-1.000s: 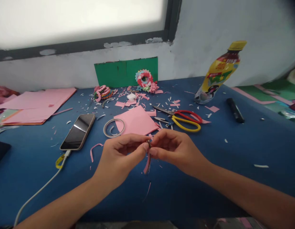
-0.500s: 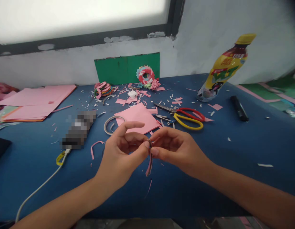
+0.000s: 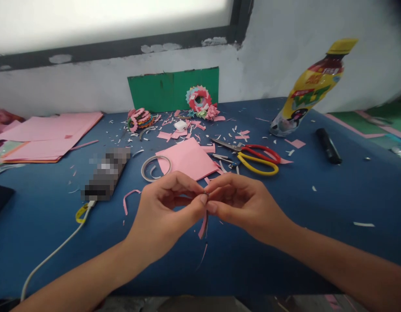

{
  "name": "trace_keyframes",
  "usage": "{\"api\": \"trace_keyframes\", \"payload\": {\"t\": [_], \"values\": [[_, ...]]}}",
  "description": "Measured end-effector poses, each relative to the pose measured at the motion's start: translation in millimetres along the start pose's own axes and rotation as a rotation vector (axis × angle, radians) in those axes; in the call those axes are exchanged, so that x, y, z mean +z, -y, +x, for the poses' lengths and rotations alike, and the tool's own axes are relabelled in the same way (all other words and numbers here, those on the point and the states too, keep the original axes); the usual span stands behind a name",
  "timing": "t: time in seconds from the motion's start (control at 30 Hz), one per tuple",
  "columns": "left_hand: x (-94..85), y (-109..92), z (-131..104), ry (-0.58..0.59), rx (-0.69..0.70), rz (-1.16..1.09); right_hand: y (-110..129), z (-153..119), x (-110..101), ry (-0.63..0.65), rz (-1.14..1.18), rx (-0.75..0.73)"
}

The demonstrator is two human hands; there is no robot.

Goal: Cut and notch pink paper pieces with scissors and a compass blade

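Between the fingertips of both hands is a narrow pink paper strip [image 3: 203, 227], its loose end hanging down over the blue table. My left hand [image 3: 174, 203] pinches the strip's top with thumb and fingers. Thumb and forefinger of my right hand [image 3: 242, 203] close on the same spot, tip to tip with the left. The upper part of the strip is hidden by the fingers. Just beyond the hands lie a pink paper square [image 3: 190, 159], a roll of tape [image 3: 156, 169] and scissors [image 3: 259, 159] with one red and one yellow handle.
A plastic bottle [image 3: 309, 86] stands at the back right, near a black cylinder [image 3: 328, 146]. Paper rings [image 3: 140, 120] and scraps lie at the back by a green board [image 3: 158, 93]. On the left are pink sheets [image 3: 54, 130] and a blurred device with a white cable [image 3: 54, 253].
My left forefinger has come down from its raised position onto the top of the strip, beside the right fingertips. The view has shifted slightly.
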State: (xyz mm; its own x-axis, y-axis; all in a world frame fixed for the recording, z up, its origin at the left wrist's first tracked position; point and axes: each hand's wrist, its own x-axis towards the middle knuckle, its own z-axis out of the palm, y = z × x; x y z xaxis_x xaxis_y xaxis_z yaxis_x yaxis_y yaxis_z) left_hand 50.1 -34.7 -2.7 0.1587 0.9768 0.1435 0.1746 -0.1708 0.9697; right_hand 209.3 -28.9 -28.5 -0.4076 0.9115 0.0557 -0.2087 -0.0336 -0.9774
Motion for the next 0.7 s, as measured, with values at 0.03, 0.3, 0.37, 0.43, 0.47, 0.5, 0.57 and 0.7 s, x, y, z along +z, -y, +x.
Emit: {"api": "trace_keyframes", "payload": {"t": [0.03,0.3,0.37,0.43,0.47,0.5,0.57,0.7], "values": [[-0.2,0.0,0.3,-0.002,-0.001,-0.001,0.0,0.0,0.1,0.003,0.004,0.005],[-1.8,0.7,-0.1,0.009,-0.016,-0.084,-0.1,-0.7,0.1,0.023,0.042,0.016],[-2.2,1.3,-0.4,0.010,-0.021,-0.093,0.0,-0.8,0.2,0.024,0.041,0.025],[-2.4,2.0,-0.2,0.010,-0.022,-0.103,0.2,-0.7,0.4,0.026,0.043,0.034],[-2.5,2.4,0.0,0.011,-0.023,-0.109,0.4,-0.6,0.5,0.026,0.043,0.036],[-2.6,2.7,0.2,0.012,-0.025,-0.115,0.4,-0.5,0.7,0.028,0.041,0.035],[-2.7,3.2,0.4,0.011,-0.028,-0.122,0.5,-0.4,0.8,0.030,0.038,0.034],[-2.8,2.5,0.2,0.013,-0.034,-0.115,0.2,-0.6,0.3,0.028,0.036,0.027]]}}
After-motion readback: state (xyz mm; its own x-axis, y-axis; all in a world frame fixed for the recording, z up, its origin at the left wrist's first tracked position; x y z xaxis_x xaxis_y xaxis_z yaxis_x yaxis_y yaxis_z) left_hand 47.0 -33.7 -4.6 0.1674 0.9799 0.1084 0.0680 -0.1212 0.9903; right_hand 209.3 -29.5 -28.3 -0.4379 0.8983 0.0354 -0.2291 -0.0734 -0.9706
